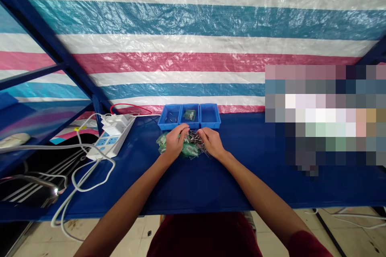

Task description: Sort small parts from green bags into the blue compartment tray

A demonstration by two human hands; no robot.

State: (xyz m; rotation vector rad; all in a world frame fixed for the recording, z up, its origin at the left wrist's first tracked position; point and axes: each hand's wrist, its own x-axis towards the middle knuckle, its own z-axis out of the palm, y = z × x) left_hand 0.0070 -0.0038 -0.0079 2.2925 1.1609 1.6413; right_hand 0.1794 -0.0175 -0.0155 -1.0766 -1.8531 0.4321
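Observation:
A loose heap of small metal pins and green plastic packets [190,145] lies on the blue tabletop [193,184], just in front of a blue three-compartment plastic bin [189,115]. My left hand [175,142] curves over the heap's left side, and its fingers touch the packets. My right hand [212,142] rests on the heap's right side, with its fingertips at the metal pins. Whether either hand grips anything is hidden. The bin's left compartment holds several metal pins, and a green packet [189,115] lies in the middle one.
A white power strip [111,136] with a plugged-in adapter sits left of the bin, and white cables trail over the table's left edge. A red cable [131,107] loops behind it. A striped tarpaulin [193,56] forms the back wall. The right side is pixelated.

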